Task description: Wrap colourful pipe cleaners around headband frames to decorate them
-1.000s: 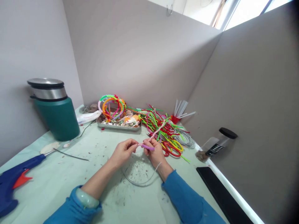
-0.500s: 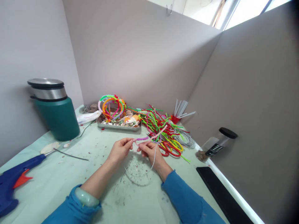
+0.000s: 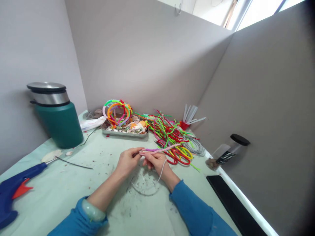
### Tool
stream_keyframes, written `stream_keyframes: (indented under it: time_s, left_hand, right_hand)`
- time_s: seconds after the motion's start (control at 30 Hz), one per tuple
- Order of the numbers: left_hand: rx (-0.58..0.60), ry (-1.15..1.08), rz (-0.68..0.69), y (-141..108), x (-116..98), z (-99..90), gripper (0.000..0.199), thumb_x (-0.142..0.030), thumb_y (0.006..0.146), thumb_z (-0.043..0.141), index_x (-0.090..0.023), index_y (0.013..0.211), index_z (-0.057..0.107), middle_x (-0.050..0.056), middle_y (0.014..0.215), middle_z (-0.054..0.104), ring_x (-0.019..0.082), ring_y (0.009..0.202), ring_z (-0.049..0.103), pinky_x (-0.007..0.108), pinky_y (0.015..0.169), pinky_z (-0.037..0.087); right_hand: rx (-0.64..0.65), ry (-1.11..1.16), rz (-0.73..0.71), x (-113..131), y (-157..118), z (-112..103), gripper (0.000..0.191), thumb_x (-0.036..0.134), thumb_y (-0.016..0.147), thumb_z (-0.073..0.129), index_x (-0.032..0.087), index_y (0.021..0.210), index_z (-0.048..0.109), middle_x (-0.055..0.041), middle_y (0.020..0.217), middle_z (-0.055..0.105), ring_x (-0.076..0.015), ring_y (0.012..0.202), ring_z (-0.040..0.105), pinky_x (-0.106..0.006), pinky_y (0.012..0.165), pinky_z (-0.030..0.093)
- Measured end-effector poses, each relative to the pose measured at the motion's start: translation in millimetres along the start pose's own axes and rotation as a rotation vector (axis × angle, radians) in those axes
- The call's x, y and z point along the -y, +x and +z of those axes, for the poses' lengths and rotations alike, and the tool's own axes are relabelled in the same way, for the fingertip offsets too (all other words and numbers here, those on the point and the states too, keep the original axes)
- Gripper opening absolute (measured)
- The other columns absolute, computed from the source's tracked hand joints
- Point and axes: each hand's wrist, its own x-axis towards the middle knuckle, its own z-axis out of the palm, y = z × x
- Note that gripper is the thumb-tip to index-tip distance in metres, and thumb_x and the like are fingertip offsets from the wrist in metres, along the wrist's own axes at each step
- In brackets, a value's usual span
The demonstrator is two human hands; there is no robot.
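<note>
My left hand [image 3: 128,160] pinches the end of a purple and pink pipe cleaner [image 3: 169,148] at the centre. Right beside it, my right hand [image 3: 157,163] pinches the same piece, whose pink end points right toward the scissors. A thin white cord [image 3: 145,194] curves in a loop below the hands and rises past the right hand. How the cord and the pipe cleaner meet is hidden by the fingers.
Behind stand a metal tray [image 3: 123,133] of shells with colourful rings, a pipe cleaner pile [image 3: 167,127] and red-handled scissors [image 3: 181,156]. A green bottle [image 3: 59,124] and blue glue gun [image 3: 22,178] are left; a clear jar [image 3: 228,150] and black strip [image 3: 233,203] are right.
My hands have come closer together. The purple and pink strands, spread apart before, now lie nearly together, pointing right and lower.
</note>
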Motion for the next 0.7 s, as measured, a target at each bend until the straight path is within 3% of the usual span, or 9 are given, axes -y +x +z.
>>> stream_keyframes:
  time_s: [0.13, 0.23, 0.4, 0.57, 0.7]
  left_hand:
    - [-0.04, 0.057, 0.006, -1, -1, -1.1, 0.031, -0.031, 0.072, 0.053, -0.017, 0.094, 0.069, 0.006, 0.094, 0.07, 0.02, 0.086, 0.061, 0.028, 0.08, 0.043]
    - [-0.056, 0.028, -0.032, 0, 1, -2.2, 0.03, -0.032, 0.074, 0.05, -0.019, 0.092, 0.07, 0.003, 0.084, 0.071, 0.018, 0.078, 0.061, 0.025, 0.07, 0.044]
    - [-0.063, -0.029, -0.127, 1, 6, -2.7, 0.031, -0.038, 0.073, 0.05, -0.015, 0.079, 0.07, 0.0, 0.058, 0.061, 0.011, 0.051, 0.049, 0.019, 0.045, 0.032]
    - [0.035, -0.098, -0.175, 0, 0, -1.1, 0.035, -0.045, 0.067, 0.056, -0.012, 0.067, 0.067, -0.004, 0.045, 0.045, 0.006, 0.04, 0.031, 0.019, 0.039, 0.02]
    - [0.104, -0.166, -0.264, -2, -9, -0.9, 0.038, -0.048, 0.066, 0.056, -0.012, 0.065, 0.064, -0.007, 0.039, 0.032, 0.005, 0.037, 0.022, 0.02, 0.038, 0.014]
  right_hand:
    - [0.002, 0.022, 0.003, 1, -1, 2, 0.03, 0.038, 0.074, 0.059, 0.017, 0.093, 0.07, -0.0003, 0.054, 0.06, -0.005, 0.037, 0.041, -0.017, 0.037, 0.03]
    - [0.0, 0.08, 0.016, 1, -1, 5, 0.034, 0.036, 0.07, 0.063, 0.017, 0.098, 0.068, -0.0004, 0.055, 0.06, -0.0053, 0.037, 0.041, -0.018, 0.037, 0.031]
    - [-0.093, 0.001, 0.018, -4, 3, 4, 0.023, 0.035, 0.07, 0.063, 0.013, 0.067, 0.068, -0.0006, 0.051, 0.057, -0.0056, 0.038, 0.041, -0.018, 0.036, 0.029]
    - [-0.203, -0.022, 0.009, -7, 5, 3, 0.022, 0.036, 0.07, 0.063, 0.014, 0.069, 0.063, 0.0021, 0.05, 0.055, -0.0068, 0.038, 0.043, -0.018, 0.036, 0.031]
    - [-0.182, -0.023, -0.016, -9, 5, 1, 0.023, 0.038, 0.072, 0.061, 0.015, 0.072, 0.061, 0.0014, 0.054, 0.058, -0.0065, 0.037, 0.043, -0.018, 0.035, 0.031]
